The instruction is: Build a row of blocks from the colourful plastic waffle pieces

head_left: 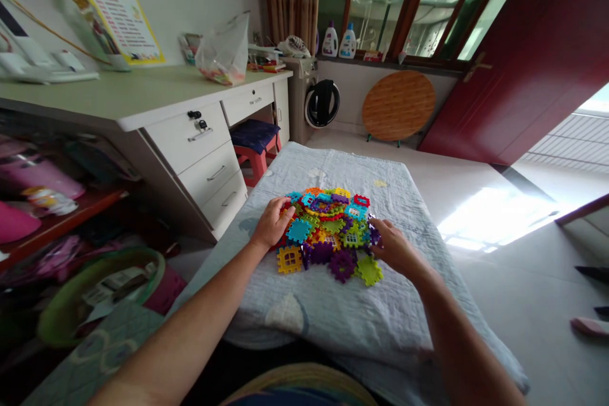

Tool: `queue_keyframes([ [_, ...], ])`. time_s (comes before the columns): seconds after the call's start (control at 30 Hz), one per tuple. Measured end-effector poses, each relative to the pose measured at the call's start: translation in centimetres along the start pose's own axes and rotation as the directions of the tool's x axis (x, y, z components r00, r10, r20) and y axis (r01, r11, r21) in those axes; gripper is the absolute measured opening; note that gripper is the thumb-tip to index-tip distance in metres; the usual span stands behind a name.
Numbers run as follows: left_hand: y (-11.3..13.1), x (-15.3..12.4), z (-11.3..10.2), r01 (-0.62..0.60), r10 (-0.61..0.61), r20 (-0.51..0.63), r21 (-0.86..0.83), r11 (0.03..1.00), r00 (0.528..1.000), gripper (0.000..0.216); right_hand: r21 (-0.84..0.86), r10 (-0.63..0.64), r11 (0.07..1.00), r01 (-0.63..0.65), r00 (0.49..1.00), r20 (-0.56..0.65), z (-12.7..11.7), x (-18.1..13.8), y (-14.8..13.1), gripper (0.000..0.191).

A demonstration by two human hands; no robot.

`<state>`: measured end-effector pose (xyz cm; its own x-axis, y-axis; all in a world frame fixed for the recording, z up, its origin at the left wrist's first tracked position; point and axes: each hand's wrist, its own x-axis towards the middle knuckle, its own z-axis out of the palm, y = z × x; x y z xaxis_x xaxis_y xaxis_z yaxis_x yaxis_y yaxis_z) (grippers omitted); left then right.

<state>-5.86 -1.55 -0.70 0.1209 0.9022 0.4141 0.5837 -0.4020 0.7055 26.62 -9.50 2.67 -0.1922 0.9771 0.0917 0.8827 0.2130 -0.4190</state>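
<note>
A heap of colourful plastic interlocking building pieces (333,226) lies on a cloth-covered table (304,301). Some pieces are flat squares with notched edges, others have window frames. My left hand (273,223) rests against the heap's left edge, thumb and fingers apart. On the opposite side, my right hand (394,246) is cupped at the purple pieces, its fingertips partly hidden. At the near edge of the heap are a yellow window piece (290,259), a purple gear-shaped piece (342,264) and a lime-green square piece (369,271).
To the left stands a desk (157,92) with drawers and a plastic bag (226,54) on top. A red stool (257,155) is tucked under it. Beyond are a washing machine (301,98) and a round wooden tabletop (398,104). A green-rimmed basket (52,314) sits at lower left.
</note>
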Motion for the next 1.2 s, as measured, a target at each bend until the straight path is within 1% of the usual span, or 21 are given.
queue_keyframes([
  [0.13, -1.1, -0.4, 0.6, -0.03, 0.029, -0.031, -0.043, 0.999, 0.999, 0.032, 0.005, -0.041, 0.999, 0.042, 0.983, -0.179, -0.2, 2.6, -0.9, 0.047],
  [0.2, -1.3, -0.5, 0.6, -0.037, 0.035, -0.06, -0.024, 0.999, 0.998, 0.032, 0.016, -0.04, 0.999, 0.045, 0.97, -0.241, -0.4, 3.7, -1.3, 0.042],
  [0.27, -1.3, -0.4, 0.6, -0.031, 0.031, -0.083, 0.004, 1.0, 0.996, 0.033, 0.061, -0.035, 0.997, 0.055, 0.958, -0.285, -0.4, 4.3, -1.9, 0.037],
  [0.37, -1.2, -0.3, 0.7, -0.011, 0.013, -0.078, 0.026, 1.0, 0.997, 0.035, 0.138, -0.074, 0.982, 0.13, 0.932, -0.355, 0.4, 4.5, -3.2, 0.029],
  [0.5, -1.1, -0.4, 0.7, -0.01, 0.011, -0.051, 0.031, 0.999, 0.999, 0.034, 0.119, -0.191, 0.955, 0.27, 0.872, -0.451, 2.0, 4.0, -4.5, 0.02],
  [0.53, -1.0, -0.4, 0.6, -0.012, 0.014, -0.051, 0.029, 1.0, 0.999, 0.033, 0.106, -0.203, 0.953, 0.283, 0.86, -0.468, 2.4, 3.8, -4.4, 0.02],
  [0.6, -1.0, -0.5, 0.6, -0.016, 0.017, -0.055, 0.022, 1.0, 0.998, 0.033, 0.081, -0.194, 0.96, 0.267, 0.849, -0.492, 2.7, 3.6, -4.0, 0.021],
  [0.67, -0.9, -0.5, 0.5, -0.018, 0.019, -0.055, 0.016, 1.0, 0.998, 0.032, 0.048, -0.166, 0.974, 0.22, 0.847, -0.505, 3.0, 3.6, -3.1, 0.022],
  [0.73, -0.9, -0.5, 0.5, -0.021, 0.021, -0.05, 0.011, 1.0, 0.999, 0.031, 0.007, -0.141, 0.986, 0.166, 0.862, -0.487, 3.2, 3.6, -2.3, 0.028],
  [0.83, -0.9, -0.5, 0.5, -0.024, 0.024, -0.048, 0.006, 1.0, 0.999, 0.031, -0.059, -0.107, 0.994, 0.091, 0.911, -0.399, 4.0, 3.7, -1.7, 0.043],
  [0.9, -0.9, -0.5, 0.5, -0.023, 0.023, -0.051, 0.002, 1.0, 0.998, 0.03, -0.085, -0.096, 0.994, 0.07, 0.935, -0.341, 4.5, 3.9, -1.6, 0.048],
  [0.97, -0.9, -0.5, 0.6, -0.021, 0.021, -0.054, 0.0, 1.0, 0.998, 0.029, -0.083, -0.101, 0.993, 0.079, 0.943, -0.316, 4.7, 3.9, -1.6, 0.045],
  [1.1, -0.8, -0.5, 0.6, -0.011, 0.011, -0.062, 0.0, 1.0, 0.998, 0.028, -0.018, -0.127, 0.992, 0.129, 0.936, -0.327, 4.4, 4.0, -1.4, 0.028],
  [1.2, -0.7, -0.5, 0.5, -0.002, 0.002, -0.066, 0.003, 1.0, 0.998, 0.027, 0.024, -0.15, 0.985, 0.169, 0.926, -0.345, 4.1, 3.9, -1.5, 0.021],
])
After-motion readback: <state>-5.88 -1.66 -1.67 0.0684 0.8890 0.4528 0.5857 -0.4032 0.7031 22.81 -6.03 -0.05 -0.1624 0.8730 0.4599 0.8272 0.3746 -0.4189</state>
